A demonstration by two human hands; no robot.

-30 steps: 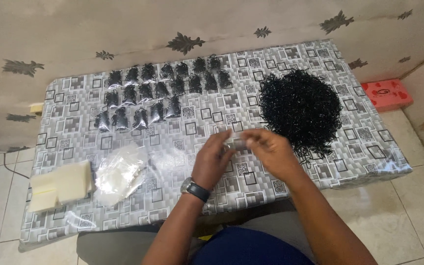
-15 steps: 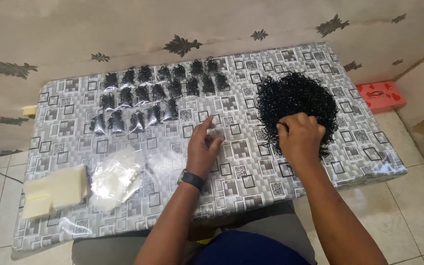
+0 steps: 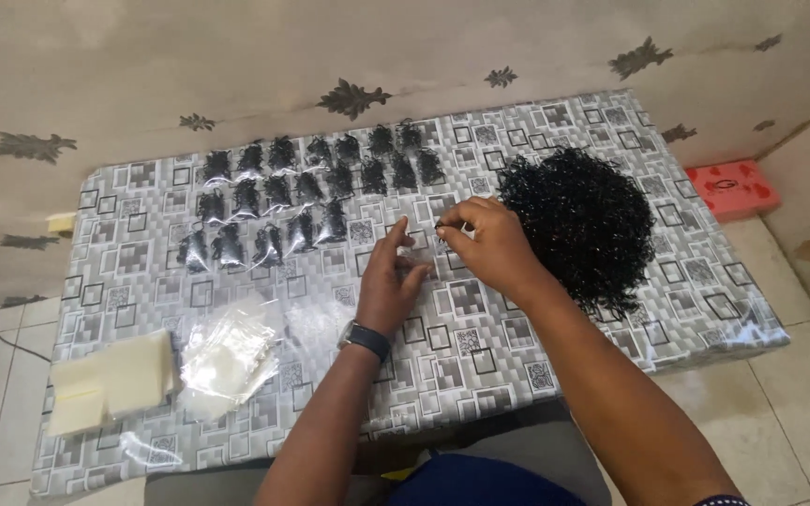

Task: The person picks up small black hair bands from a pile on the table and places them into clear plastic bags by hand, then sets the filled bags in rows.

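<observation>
Directly below the camera, a low table (image 3: 142,440) covered in a grey cloth with a square pattern is filling most of the view, standing against a pale wall with dark leaf motifs. At the right of the table, a big heap of small black pieces (image 3: 583,220) is lying loose. Along the far left, rows of small clear bags already filled with black pieces (image 3: 302,197) are lying side by side. At the near left, a stack of pale flat sheets (image 3: 110,379) is sitting just beside a loose pile of empty clear bags (image 3: 227,361). On the floor at the far right, a red box (image 3: 733,189) is resting.

Both hands are meeting at the middle of the table, just left of the heap. The left hand (image 3: 388,281), wearing a dark wristwatch (image 3: 366,337), is pinching a small clear bag (image 3: 422,251) with fingers mostly straight. The right hand (image 3: 485,244) is curling its fingertips together at the bag's top, pinching something tiny and dark.
</observation>
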